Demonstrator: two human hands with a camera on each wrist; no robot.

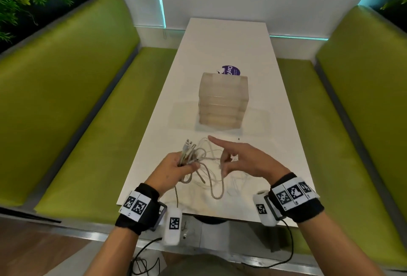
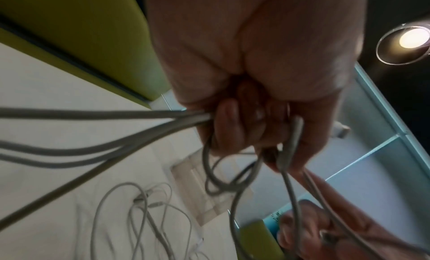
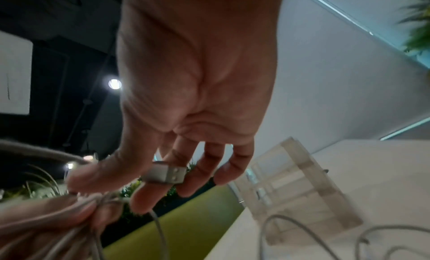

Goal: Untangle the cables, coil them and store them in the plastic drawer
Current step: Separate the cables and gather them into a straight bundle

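A tangle of grey and white cables (image 1: 212,178) lies on the near end of the white table (image 1: 220,39). My left hand (image 1: 184,165) grips a bundle of them, and several plug ends (image 1: 189,145) stick up out of the fist (image 2: 242,131). My right hand (image 1: 225,163) is just to its right with the index finger pointing out. Its other fingers hold a grey USB plug (image 3: 166,174), whose cable hangs down. The translucent plastic drawer unit (image 1: 223,99) stands mid-table beyond both hands, its drawers closed.
A purple round sticker (image 1: 231,70) lies on the table behind the drawer unit. Green benches (image 1: 88,110) flank the table on both sides. Some cable loops (image 1: 176,196) hang over the table's near edge. Thin white cables (image 2: 144,218) lie loose on the tabletop.
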